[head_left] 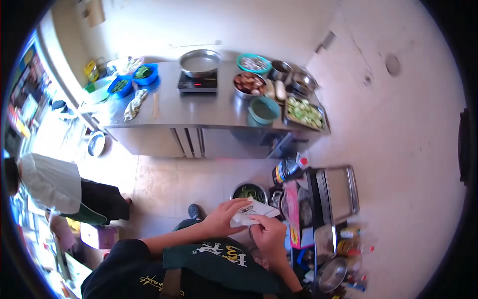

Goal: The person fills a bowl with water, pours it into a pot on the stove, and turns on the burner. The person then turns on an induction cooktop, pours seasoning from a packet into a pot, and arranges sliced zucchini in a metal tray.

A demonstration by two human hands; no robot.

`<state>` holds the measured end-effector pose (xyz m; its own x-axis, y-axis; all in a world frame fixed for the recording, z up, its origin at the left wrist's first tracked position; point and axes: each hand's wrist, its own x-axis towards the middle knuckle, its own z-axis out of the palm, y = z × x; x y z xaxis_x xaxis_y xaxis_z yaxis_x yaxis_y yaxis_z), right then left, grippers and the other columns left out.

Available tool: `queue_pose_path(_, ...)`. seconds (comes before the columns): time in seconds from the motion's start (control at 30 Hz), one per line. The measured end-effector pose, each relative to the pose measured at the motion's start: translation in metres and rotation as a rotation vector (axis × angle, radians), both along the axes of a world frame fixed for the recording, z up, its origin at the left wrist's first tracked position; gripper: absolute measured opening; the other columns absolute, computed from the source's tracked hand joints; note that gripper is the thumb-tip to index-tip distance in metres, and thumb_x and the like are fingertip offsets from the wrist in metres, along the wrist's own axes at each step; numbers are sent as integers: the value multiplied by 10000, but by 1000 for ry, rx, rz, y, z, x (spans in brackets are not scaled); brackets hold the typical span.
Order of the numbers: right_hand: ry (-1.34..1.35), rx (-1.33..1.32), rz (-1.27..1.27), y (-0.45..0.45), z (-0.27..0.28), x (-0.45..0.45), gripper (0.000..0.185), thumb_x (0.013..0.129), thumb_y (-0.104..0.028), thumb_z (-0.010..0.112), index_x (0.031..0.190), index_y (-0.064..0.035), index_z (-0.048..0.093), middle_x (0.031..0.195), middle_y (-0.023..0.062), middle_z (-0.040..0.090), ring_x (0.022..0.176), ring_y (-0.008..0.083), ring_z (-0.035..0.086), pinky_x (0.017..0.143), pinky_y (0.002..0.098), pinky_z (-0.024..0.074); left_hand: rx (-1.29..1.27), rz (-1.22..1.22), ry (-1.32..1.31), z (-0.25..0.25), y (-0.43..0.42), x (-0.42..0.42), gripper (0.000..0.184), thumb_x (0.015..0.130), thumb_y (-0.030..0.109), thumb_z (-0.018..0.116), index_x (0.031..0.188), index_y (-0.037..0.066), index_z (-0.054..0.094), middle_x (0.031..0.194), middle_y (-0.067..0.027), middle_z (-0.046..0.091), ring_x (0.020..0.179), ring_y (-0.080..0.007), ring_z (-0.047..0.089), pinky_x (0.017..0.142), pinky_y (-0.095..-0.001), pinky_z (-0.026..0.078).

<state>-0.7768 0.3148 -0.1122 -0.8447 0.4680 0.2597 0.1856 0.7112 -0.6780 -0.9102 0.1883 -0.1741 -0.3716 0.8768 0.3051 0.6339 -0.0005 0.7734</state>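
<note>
A small white packet with dark print [255,211] is held in front of my apron, above the floor. My left hand [225,217] grips its left side, with the fingers along the upper edge. My right hand [270,236] pinches its lower right edge with thumb and bent fingers. I cannot tell whether the packet is paper or plastic, or whether it has been torn. Just beyond it stands a metal pot [250,192] with green leaves inside.
Ahead is a steel counter [167,112] with a pan [200,62] on an induction cooker [198,83], bowls and a tray of cut vegetables [304,113]. Bottles and trays crowd a rack [323,199] at my right. A person in a white top [52,182] stands at left.
</note>
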Motion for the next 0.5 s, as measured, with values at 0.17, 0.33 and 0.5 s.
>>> queue_pose_path(0.17,165,-147,148,-19,14,-128,333,725,22,539,1045,2,628,883,155,641,676,166,606,617,269,479,76,223,-149,1,-41,-91,327,821,185,664,1107,60,567,974,-133,632,906,-345,620,767,-425,509)
queue_pose_path(0.33,425,-492,99,-4,-12,-225,633,696,60,466,1323,34,383,1266,162,472,1065,135,497,892,280,425,121,320,-436,0,-61,-158,301,872,225,629,1105,41,579,844,-168,632,814,-317,648,702,-388,510)
queue_pose_path(0.5,118,-635,326,7,-97,-274,461,764,23,489,1224,-2,491,1122,91,557,909,119,527,851,287,443,216,352,-374,32,-55,-208,360,857,196,654,1151,18,548,1003,-188,570,883,-289,620,685,-353,508)
